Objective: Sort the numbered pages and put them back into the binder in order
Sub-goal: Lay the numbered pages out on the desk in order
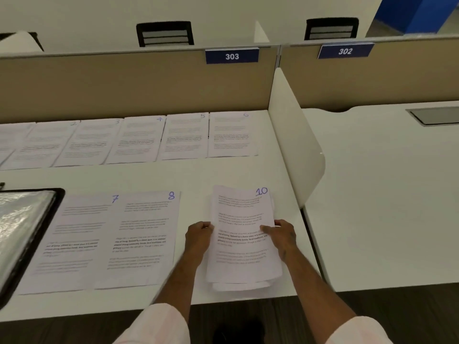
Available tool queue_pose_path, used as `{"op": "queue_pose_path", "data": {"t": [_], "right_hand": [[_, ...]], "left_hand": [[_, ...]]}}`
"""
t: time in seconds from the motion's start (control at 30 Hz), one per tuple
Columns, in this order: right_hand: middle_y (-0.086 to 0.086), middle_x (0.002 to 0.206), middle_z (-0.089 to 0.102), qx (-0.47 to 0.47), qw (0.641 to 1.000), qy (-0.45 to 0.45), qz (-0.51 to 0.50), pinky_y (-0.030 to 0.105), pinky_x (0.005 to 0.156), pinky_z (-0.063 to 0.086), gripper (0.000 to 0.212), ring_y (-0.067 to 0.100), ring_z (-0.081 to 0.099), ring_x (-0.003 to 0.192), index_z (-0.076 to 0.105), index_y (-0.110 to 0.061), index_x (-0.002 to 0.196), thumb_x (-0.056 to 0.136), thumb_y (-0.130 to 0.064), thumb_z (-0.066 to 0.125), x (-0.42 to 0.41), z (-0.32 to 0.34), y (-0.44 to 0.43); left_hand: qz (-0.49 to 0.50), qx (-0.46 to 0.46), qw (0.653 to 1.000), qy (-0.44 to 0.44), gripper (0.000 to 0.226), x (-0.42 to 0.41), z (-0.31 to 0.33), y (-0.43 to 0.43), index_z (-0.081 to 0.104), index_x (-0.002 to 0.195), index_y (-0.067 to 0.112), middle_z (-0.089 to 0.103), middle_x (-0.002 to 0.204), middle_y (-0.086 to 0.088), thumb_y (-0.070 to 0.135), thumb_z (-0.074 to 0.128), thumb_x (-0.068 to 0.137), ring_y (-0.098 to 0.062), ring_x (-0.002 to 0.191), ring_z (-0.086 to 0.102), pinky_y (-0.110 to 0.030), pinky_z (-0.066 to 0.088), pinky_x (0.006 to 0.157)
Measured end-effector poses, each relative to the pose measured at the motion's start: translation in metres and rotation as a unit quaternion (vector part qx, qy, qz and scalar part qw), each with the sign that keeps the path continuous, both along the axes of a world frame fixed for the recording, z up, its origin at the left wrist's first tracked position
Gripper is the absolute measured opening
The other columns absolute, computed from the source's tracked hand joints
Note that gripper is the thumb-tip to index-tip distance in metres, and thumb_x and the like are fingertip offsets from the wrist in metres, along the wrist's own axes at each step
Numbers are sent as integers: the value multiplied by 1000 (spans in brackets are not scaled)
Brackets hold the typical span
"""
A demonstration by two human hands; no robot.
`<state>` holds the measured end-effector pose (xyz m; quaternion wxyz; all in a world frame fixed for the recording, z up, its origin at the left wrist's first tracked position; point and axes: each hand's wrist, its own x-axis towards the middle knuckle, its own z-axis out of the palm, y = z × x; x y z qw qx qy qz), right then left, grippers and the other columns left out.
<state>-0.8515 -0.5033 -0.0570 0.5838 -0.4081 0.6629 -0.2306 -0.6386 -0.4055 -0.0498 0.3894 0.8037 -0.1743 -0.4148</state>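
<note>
Stack: sheet 10 on top, held low over the desk, long axis running 12 to 6.
Left hand: fingers clamped on its 9 o'clock edge.
Right hand: thumb on top, pinching the 3 o'clock edge.
Likely slot: just beside page 8, at the stack's 9 o'clock; the left hand was nearer.

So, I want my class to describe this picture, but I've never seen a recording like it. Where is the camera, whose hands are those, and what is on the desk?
There is no machine here. One camera sits on a person's head and looks forward and down at their own bare hands. The left hand and right hand grip the sides of a small stack of pages; its top sheet is numbered 10. On the white desk lie page 7 and page 8 side by side, and a far row where numbers 2 to 6 can be read. A black binder lies open at the left.
</note>
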Motion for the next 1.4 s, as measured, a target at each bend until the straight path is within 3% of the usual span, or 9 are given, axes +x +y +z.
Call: {"op": "queue_pose_path", "data": {"t": [0.1,0.2,0.33,0.5,0.7,0.87,1.13,1.23,1.4], "right_hand": [[9,98,72,-28,1000,2,-7,35,74,57,37,24,70,85,63,-11,108,76,-11,81,4,11,4],[8,98,71,-38,999,-7,1,37,77,58,36,25,70,85,62,-12,109,78,-13,81,12,16,12],[5,97,72,-87,996,21,29,33,75,58,26,22,69,86,67,-12,105,82,-17,78,25,18,30],[3,92,69,-109,992,54,23,25,63,50,15,17,66,80,65,-10,96,87,-18,73,25,26,46],[5,100,65,-134,987,81,44,26,67,44,22,22,60,89,64,-5,102,90,-23,69,14,30,37],[8,111,67,-140,989,47,13,33,87,50,21,26,63,98,64,-4,106,90,-16,68,-20,37,8],[13,102,72,-86,996,7,7,44,93,53,25,32,68,96,68,-2,111,91,-17,68,-75,32,-22],[13,104,72,-62,998,-13,11,51,98,50,26,33,68,99,67,-4,111,90,-20,69,-81,26,-21],[14,105,73,-47,998,-27,15,55,96,51,36,35,69,98,67,-5,110,83,-28,73,-81,18,-20]], "left_hand": [[16,-35,999,14,16,9,12,11,68,107,15,71,98,-3,14,65,91,-18,85,67,-28,54,66],[-1,-58,995,81,24,17,13,21,69,110,14,74,100,-3,10,70,86,-22,92,71,-39,59,81],[-13,-40,996,73,7,23,5,36,73,85,19,76,89,-3,16,69,90,-25,87,73,-47,58,87],[30,-56,998,26,44,29,4,50,46,57,16,60,63,-1,28,83,77,-21,62,57,-35,50,60],[11,-99,995,24,21,41,10,57,69,91,15,74,92,-2,32,79,82,-22,86,71,-45,59,82],[45,-112,993,-13,27,69,8,67,67,83,1,73,84,-15,26,75,86,-32,79,71,-50,57,80],[76,-61,993,-72,38,86,-2,52,61,65,2,68,66,-10,31,77,83,-30,64,64,-38,52,60],[85,-51,991,-92,49,76,-5,42,42,52,13,48,51,0,26,76,85,-21,53,47,-29,34,52],[75,-11,989,-126,39,74,-13,30,49,60,12,57,65,-6,24,60,96,-30,72,57,-35,42,67]]}}
